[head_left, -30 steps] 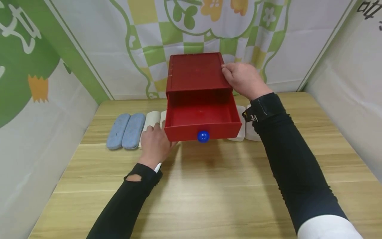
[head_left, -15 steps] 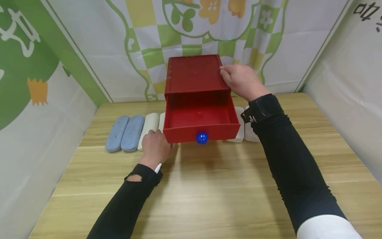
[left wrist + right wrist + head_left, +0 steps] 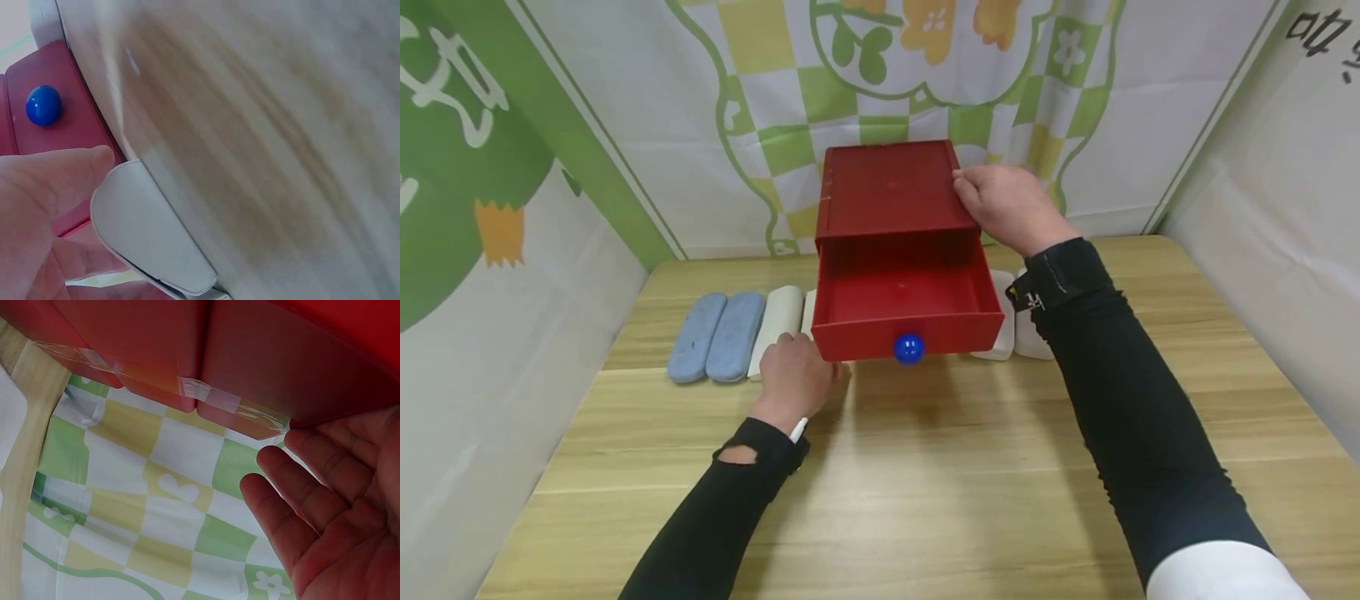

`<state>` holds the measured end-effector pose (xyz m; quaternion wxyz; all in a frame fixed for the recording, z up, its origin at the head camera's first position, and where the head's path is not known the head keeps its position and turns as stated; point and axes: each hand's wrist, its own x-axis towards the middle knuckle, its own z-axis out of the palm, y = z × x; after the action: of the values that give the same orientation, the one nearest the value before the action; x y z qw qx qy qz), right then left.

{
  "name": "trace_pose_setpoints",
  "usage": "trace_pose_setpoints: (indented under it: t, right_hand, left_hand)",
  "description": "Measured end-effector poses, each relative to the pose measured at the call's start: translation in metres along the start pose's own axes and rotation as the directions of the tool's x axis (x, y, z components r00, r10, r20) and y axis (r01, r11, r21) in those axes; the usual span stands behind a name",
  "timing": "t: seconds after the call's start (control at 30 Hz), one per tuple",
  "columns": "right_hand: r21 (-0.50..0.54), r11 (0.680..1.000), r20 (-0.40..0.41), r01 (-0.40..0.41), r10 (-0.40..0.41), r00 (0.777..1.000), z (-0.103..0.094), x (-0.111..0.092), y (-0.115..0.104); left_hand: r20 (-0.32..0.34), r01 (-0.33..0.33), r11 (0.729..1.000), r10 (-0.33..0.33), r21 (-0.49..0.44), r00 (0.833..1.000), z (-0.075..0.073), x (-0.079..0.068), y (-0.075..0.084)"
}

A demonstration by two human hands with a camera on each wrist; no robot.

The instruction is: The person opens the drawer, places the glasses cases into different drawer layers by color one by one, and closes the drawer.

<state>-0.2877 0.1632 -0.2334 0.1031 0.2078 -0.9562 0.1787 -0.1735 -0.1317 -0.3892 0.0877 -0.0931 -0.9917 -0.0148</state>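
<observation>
A red drawer cabinet (image 3: 891,190) stands against the back curtain, its top drawer (image 3: 906,296) pulled out and no contents showing. A blue knob (image 3: 909,348) is on the drawer's front. My right hand (image 3: 1011,204) grips the cabinet's top right edge; its fingers (image 3: 300,481) reach along the rear corner in the right wrist view. My left hand (image 3: 797,377) is low, left of the drawer front. Between its thumb and fingers it holds the end of a whitish glasses case (image 3: 147,228), seen in the left wrist view; the drawer and hand hide most of it from above.
Two blue glasses cases (image 3: 715,337) and a cream one (image 3: 777,327) lie side by side on the wooden table (image 3: 940,483), left of the cabinet. White cases (image 3: 1002,321) lie to its right, partly hidden by the right wrist. Fabric walls close in the sides and back.
My left hand has drawn back slightly towards me, its fingers now more bunched near the case's end. My right hand stays on the cabinet. The drawer remains out.
</observation>
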Motion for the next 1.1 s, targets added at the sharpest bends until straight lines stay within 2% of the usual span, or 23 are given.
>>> trace_pose_setpoints:
  t: [0.17,0.27,0.5,0.77,1.0,1.1]
  right_hand:
    - [0.004,1.0,0.007,0.0,0.0,1.0,0.003,-0.001,0.0]
    - [0.0,1.0,0.006,0.003,-0.003,1.0,0.004,-0.002,0.001]
    - [0.001,1.0,0.007,-0.001,0.001,1.0,0.005,-0.001,0.002]
    - [0.006,1.0,0.004,0.006,-0.006,1.0,0.004,0.0,0.002]
    - [0.018,1.0,-0.008,0.007,-0.007,1.0,0.002,0.0,0.003]
    - [0.025,1.0,-0.006,0.006,-0.005,1.0,0.001,0.0,0.003]
  left_hand:
    - [0.062,-0.017,0.998,0.014,0.055,0.998,-0.001,-0.009,0.004]
    - [0.076,-0.03,0.996,0.024,0.078,0.997,-0.002,-0.014,0.006]
    - [0.066,-0.027,0.998,0.023,0.057,0.998,-0.004,-0.024,0.01]
    - [0.06,-0.015,0.997,0.01,0.075,0.998,-0.006,-0.033,0.014]
    - [0.016,-0.039,0.994,0.038,0.103,0.999,-0.01,-0.039,0.016]
    - [0.017,-0.033,0.995,0.031,0.094,0.999,-0.013,-0.044,0.018]
